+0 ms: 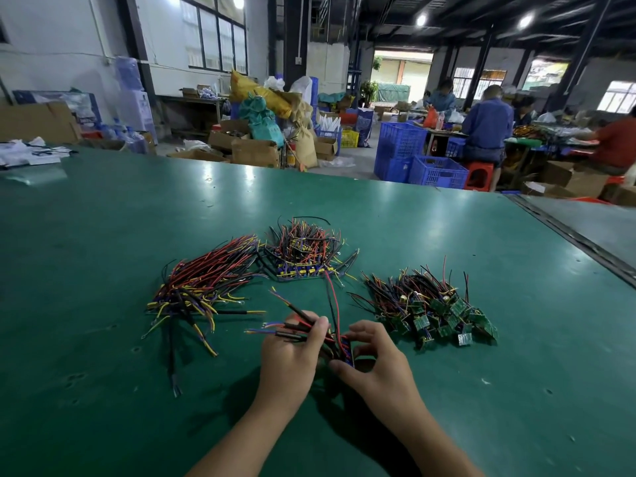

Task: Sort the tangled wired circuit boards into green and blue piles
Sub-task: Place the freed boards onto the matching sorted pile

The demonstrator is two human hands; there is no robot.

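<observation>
Three heaps of wired boards lie on the green table (137, 218). A tangled heap with blue boards (303, 256) sits at the middle back. A long bundle of blue boards (196, 287) lies to the left. The pile of green boards (433, 308) is on the right. My left hand (292, 352) grips a small bunch of wired blue boards (346, 349) by its wires. My right hand (375, 359) pinches the board end of that same bunch between thumb and fingers, just above the table.
Papers and plastic (27, 156) lie at the table's far left corner. A metal seam (571, 235) runs along the right side. Beyond the table's far edge stand cardboard boxes (254, 151), blue crates (437, 172) and seated people (487, 129).
</observation>
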